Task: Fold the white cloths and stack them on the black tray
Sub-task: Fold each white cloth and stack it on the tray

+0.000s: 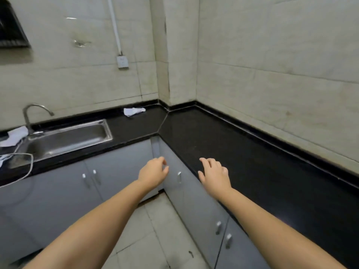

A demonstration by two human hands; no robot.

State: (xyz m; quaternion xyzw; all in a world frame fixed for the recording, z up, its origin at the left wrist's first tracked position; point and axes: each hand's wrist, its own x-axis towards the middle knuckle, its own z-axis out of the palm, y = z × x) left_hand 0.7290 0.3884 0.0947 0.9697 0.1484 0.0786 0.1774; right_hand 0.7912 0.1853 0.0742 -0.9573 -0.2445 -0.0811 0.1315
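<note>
Both hands are reaching forward with nothing in them: the left hand point(153, 172) is hanging in front of the grey cabinet doors point(120, 167) with its fingers loosely curled, and the right hand point(214, 173) is hovering at the worktop point(233, 144) edge with its fingers spread and relaxed.

One crumpled white cloth point(134, 111) is lying on the worktop well beyond both hands, ahead and slightly to the left of the left hand, close to the back wall near the corner. Its long axis is running roughly side to side, along the wall. The left hand is looking like the nearer one, so a forward reach from that side seems the likely move.

More white cloths point(13, 135) are bunched far out to the left of the left hand, past the tap point(29, 115), and part of that pile is running out of view.

Between those cloths and the left hand the steel sink point(68, 138) is sitting bare, holding nothing visible. No black tray is showing anywhere in view.
</note>
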